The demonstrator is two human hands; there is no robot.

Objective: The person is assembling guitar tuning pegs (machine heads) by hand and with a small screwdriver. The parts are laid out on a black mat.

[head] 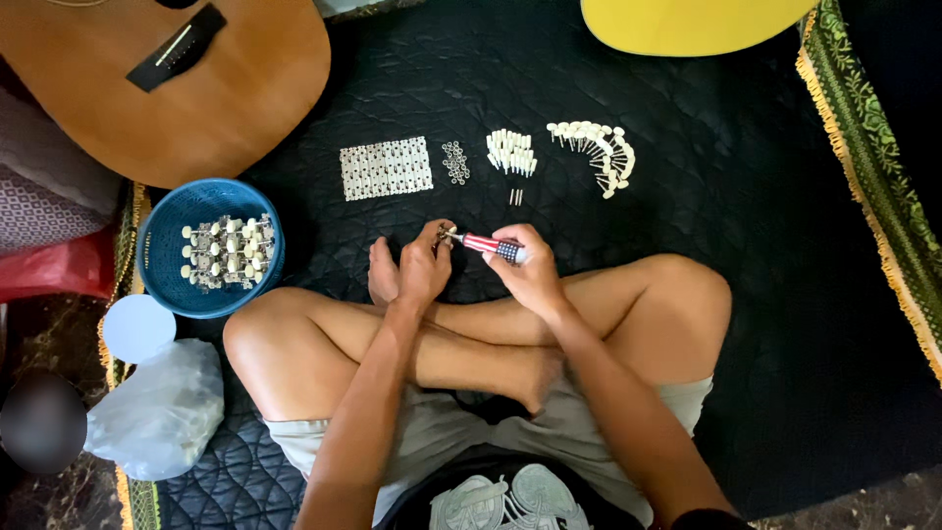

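Observation:
I sit cross-legged on a black quilted mat (706, 157). My right hand (530, 275) grips a small screwdriver (488, 245) with a red, white and blue handle, tip pointing left. My left hand (424, 267) pinches a small metal part (444, 234) at the screwdriver's tip. Ahead on the mat lie a flat block of small metal plates (386, 168), a little heap of tiny screws (455, 162), a bunch of cream knobs (511, 152) and a curved row of cream-headed pegs (599, 147).
A blue basket (162, 250) with several assembled tuning machines sits at the left. An acoustic guitar body (167, 88) lies at top left, a yellow guitar body (687, 25) at top. A clear plastic bag (162, 407) and white lid (137, 327) lie by my left knee.

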